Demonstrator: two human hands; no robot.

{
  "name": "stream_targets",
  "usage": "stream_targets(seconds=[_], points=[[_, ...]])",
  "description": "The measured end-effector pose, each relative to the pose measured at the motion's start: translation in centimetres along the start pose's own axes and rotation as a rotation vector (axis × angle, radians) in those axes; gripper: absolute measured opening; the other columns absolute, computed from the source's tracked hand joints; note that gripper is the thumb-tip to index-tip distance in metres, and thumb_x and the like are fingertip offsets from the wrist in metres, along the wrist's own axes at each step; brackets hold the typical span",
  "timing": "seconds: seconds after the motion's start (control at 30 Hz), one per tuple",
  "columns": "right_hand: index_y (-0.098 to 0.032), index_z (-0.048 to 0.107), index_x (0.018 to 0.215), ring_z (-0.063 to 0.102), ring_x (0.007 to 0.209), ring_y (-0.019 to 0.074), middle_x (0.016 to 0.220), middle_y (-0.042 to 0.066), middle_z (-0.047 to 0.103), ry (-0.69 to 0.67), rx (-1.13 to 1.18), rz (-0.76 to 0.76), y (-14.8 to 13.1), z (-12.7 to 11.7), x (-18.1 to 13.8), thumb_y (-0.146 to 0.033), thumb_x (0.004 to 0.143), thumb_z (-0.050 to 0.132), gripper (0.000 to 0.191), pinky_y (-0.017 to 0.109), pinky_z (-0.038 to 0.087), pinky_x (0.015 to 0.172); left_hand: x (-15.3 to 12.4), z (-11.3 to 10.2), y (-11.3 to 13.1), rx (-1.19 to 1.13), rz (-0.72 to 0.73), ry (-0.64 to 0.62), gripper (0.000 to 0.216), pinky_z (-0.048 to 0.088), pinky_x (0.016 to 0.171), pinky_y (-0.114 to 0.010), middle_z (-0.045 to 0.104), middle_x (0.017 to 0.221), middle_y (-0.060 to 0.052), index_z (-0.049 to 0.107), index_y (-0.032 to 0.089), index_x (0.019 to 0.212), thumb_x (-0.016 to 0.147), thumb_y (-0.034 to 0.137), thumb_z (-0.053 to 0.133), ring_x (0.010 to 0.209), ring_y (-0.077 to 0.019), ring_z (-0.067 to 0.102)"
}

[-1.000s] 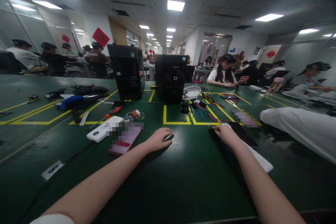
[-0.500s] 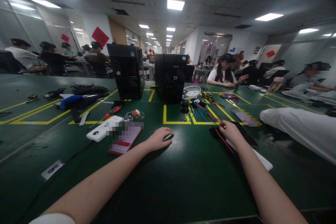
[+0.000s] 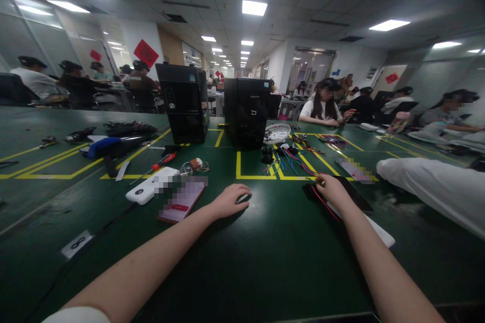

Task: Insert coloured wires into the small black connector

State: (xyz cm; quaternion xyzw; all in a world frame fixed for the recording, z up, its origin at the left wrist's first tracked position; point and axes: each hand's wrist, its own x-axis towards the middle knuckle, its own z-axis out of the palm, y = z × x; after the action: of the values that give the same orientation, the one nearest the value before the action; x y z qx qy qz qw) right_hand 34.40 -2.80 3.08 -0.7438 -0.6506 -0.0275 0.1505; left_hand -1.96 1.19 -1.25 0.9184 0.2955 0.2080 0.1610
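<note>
My left hand [image 3: 232, 200] rests on the green tabletop, fingers slightly curved and thumb apart, with nothing held. Right of it, my right hand [image 3: 330, 189] has its fingers pinched together on a wire bundle [image 3: 308, 170]; the fingertips are partly hidden. Red and black wires [image 3: 326, 204] come out below that hand, beside a dark flat piece. Under the right wrist lie a black tablet-like panel [image 3: 358, 197] and a white flat object [image 3: 382, 232]. Ahead is a tangle of coloured wires [image 3: 290, 157] with black connectors [image 3: 267, 153].
Two black computer cases [image 3: 248, 113] stand at the back centre, with a white basket [image 3: 278, 132] beside them. At left lie a phone [image 3: 185, 202], a white power bank [image 3: 151, 186] and a red screwdriver [image 3: 164, 161]. A white sleeve [image 3: 420, 181] reaches in from the right.
The wires below my right hand have shifted slightly. My left hand stays where it was, and the whole view has moved only a little.
</note>
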Motion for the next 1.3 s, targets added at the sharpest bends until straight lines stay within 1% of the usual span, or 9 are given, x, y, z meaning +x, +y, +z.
stream_targets(seconds=[0.2, 0.33, 0.5, 0.7, 0.8, 1.07, 1.3], points=[[-0.014, 0.061, 0.085, 0.058, 0.082, 0.0172, 0.089, 0.008, 0.064, -0.03, 0.016, 0.014, 0.3, 0.2, 0.0, -0.017, 0.076, 0.051, 0.013, 0.023, 0.039, 0.07, 0.0, -0.1, 0.1, -0.014, -0.01, -0.012, 0.033, 0.035, 0.099, -0.037, 0.053, 0.12, -0.006, 0.056, 0.023, 0.113, 0.083, 0.037, 0.051, 0.114, -0.0213, 0.046], [-0.014, 0.062, 0.087, 0.058, 0.085, 0.0185, 0.092, 0.009, 0.064, -0.031, -0.022, 0.01, 0.2, 0.0, 0.0, -0.017, 0.076, 0.051, 0.016, 0.024, 0.039, 0.072, 0.0, -0.2, 0.2, -0.018, -0.011, -0.016, 0.033, 0.035, 0.099, -0.037, 0.053, 0.12, -0.005, 0.055, 0.024, 0.113, 0.084, 0.037, 0.05, 0.114, -0.0212, 0.046], [-0.015, 0.068, 0.087, 0.059, 0.087, 0.0196, 0.095, 0.01, 0.065, -0.097, -0.055, -0.005, 0.4, -0.5, 0.1, -0.017, 0.077, 0.051, 0.019, 0.025, 0.04, 0.076, 0.0, -0.2, 0.4, -0.008, -0.009, -0.014, 0.032, 0.035, 0.099, -0.037, 0.054, 0.119, -0.006, 0.056, 0.023, 0.112, 0.083, 0.036, 0.051, 0.113, -0.0212, 0.046], [-0.019, 0.071, 0.087, 0.06, 0.089, 0.0202, 0.088, 0.007, 0.069, -0.169, 0.042, -0.005, 0.8, -0.7, 0.2, -0.011, 0.074, 0.051, 0.024, 0.024, 0.041, 0.078, 0.0, -0.1, 0.3, -0.004, -0.008, -0.009, 0.032, 0.036, 0.098, -0.037, 0.054, 0.118, -0.006, 0.057, 0.022, 0.111, 0.083, 0.035, 0.051, 0.112, -0.0213, 0.047], [-0.018, 0.07, 0.091, 0.061, 0.09, 0.0199, 0.092, 0.007, 0.069, -0.186, 0.065, 0.006, 1.0, -0.7, 0.1, -0.012, 0.076, 0.05, 0.026, 0.024, 0.042, 0.078, 0.0, 0.0, 0.1, -0.008, -0.007, -0.007, 0.032, 0.036, 0.098, -0.036, 0.054, 0.118, -0.006, 0.056, 0.022, 0.112, 0.083, 0.036, 0.051, 0.113, -0.021, 0.046], [-0.015, 0.068, 0.099, 0.062, 0.088, 0.0197, 0.098, 0.01, 0.068, -0.133, 0.044, 0.041, 1.1, -0.1, -0.3, -0.014, 0.077, 0.049, 0.029, 0.024, 0.043, 0.075, 0.0, 0.1, 0.0, -0.016, -0.019, -0.009, 0.033, 0.035, 0.099, -0.037, 0.053, 0.12, -0.006, 0.055, 0.023, 0.113, 0.083, 0.037, 0.051, 0.114, -0.021, 0.046], [-0.017, 0.07, 0.093, 0.062, 0.084, 0.0199, 0.094, 0.009, 0.068, -0.133, 0.003, 0.043, 0.6, 0.2, -0.3, -0.014, 0.076, 0.05, 0.027, 0.024, 0.042, 0.071, 0.0, 0.0, 0.2, -0.023, -0.021, -0.012, 0.034, 0.035, 0.099, -0.037, 0.053, 0.12, -0.006, 0.056, 0.023, 0.113, 0.083, 0.037, 0.051, 0.114, -0.0215, 0.046]])
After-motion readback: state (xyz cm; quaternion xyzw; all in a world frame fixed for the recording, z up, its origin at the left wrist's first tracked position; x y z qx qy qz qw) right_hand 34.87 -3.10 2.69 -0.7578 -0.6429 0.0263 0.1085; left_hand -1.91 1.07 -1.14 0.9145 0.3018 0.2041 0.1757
